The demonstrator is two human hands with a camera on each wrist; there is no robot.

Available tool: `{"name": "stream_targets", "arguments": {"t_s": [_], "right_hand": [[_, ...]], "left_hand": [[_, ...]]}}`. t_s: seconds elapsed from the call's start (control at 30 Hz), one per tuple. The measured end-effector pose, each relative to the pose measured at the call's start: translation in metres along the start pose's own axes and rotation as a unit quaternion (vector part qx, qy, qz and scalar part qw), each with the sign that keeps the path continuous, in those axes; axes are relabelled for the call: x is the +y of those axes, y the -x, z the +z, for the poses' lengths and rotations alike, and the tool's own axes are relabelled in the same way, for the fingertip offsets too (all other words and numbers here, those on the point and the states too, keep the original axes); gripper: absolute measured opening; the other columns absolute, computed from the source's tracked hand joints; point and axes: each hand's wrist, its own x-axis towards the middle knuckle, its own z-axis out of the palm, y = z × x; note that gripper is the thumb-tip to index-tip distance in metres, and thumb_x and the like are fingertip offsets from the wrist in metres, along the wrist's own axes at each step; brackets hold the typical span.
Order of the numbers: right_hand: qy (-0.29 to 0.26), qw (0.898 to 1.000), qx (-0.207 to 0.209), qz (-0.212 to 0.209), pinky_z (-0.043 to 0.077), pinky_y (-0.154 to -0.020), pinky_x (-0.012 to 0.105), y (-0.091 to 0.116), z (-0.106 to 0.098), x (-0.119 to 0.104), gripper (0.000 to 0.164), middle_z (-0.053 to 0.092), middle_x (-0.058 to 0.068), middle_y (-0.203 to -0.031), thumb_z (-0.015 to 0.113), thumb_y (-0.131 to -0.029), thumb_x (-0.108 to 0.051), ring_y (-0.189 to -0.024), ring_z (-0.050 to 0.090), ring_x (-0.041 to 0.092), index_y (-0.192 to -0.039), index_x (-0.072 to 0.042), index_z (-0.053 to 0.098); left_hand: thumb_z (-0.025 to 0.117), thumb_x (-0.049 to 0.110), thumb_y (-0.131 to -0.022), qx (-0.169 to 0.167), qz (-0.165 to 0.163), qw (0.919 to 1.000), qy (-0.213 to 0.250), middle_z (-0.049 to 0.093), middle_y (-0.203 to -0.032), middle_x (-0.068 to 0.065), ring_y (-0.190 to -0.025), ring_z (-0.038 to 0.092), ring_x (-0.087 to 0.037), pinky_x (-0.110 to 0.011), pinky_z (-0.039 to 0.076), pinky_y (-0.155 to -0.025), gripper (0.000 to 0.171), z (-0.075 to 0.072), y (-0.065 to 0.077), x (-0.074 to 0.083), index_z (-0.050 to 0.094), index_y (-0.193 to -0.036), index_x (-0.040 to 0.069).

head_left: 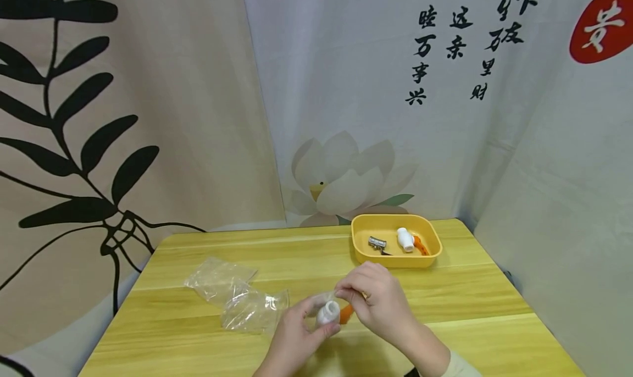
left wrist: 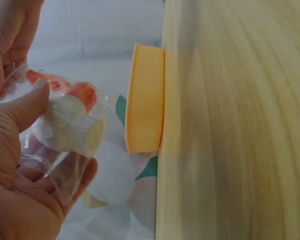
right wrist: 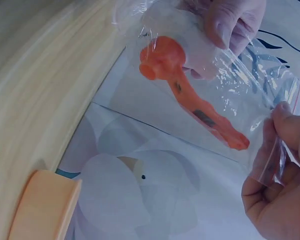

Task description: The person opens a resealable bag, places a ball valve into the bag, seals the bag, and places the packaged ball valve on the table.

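Observation:
A small white bottle [head_left: 327, 314] with a ribbed neck lies inside a clear zip bag [left wrist: 66, 185] in front of me. My left hand [head_left: 299, 332] grips the bottle through the film, thumb on one side and fingers beneath. An orange handle-like piece [right wrist: 194, 102], with a rounded knob at one end and small dark patches, shares the bag. My right hand [head_left: 377, 301] pinches the bag's edge near its red zip line [right wrist: 294, 95], between thumb and curled fingers. The film is stretched between both hands, above the table.
A yellow tray [head_left: 395, 261] stands at the table's back right. It holds another white bottle [head_left: 405, 239], an orange piece [head_left: 420, 246] and a metal cylindrical part [head_left: 377, 243]. Crumpled clear bags [head_left: 252, 311] lie left of my hands on the wooden table [head_left: 163, 311]. A printed curtain hangs behind.

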Motion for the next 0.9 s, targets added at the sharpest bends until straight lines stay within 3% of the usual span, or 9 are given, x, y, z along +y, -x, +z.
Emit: {"name": "stream_targets", "arguments": {"t_s": [0.23,0.5,0.73,0.9], "right_hand": [[0.002,1.000,0.016,0.001,0.051,-0.077,0.022,-0.005,-0.006,-0.003,0.008,0.075,-0.011,-0.081,0.084,-0.090,-0.020,-0.075,0.065,0.006,-0.087,-0.019,0.076],[0.006,1.000,0.019,0.019,0.055,-0.079,0.024,-0.005,-0.008,0.003,0.015,0.076,-0.010,-0.083,0.088,-0.083,-0.009,-0.076,0.068,0.008,-0.089,-0.018,0.077],[0.008,0.999,-0.005,0.043,0.055,-0.078,0.022,-0.003,-0.008,0.006,0.018,0.076,-0.011,-0.086,0.089,-0.083,-0.008,-0.078,0.066,0.005,-0.093,-0.018,0.078],[0.042,0.995,-0.030,0.087,0.060,-0.078,0.028,0.003,-0.012,0.013,0.015,0.077,-0.011,-0.089,0.090,-0.084,-0.013,-0.083,0.069,0.006,-0.093,-0.017,0.079]], "left_hand": [[0.091,0.031,-0.086,0.026,0.018,0.9994,0.015,0.077,-0.117,0.010,-0.099,0.070,-0.003,-0.026,0.057,-0.089,0.051,0.003,0.000,0.002,0.071,-0.132,0.026],[0.091,0.040,-0.085,0.044,-0.025,0.9985,0.021,0.074,-0.105,0.013,-0.090,0.062,-0.001,-0.027,0.057,-0.081,0.043,0.008,0.003,0.002,0.071,-0.119,0.023],[0.091,0.034,-0.086,0.051,-0.014,0.9985,0.018,0.075,-0.099,0.010,-0.085,0.058,-0.001,-0.020,0.050,-0.072,0.037,0.008,0.004,0.001,0.074,-0.117,0.022],[0.090,0.036,-0.086,0.042,-0.035,0.9981,0.029,0.075,-0.100,0.008,-0.086,0.059,-0.002,-0.018,0.051,-0.072,0.040,0.007,0.001,-0.001,0.074,-0.119,0.019]]}}
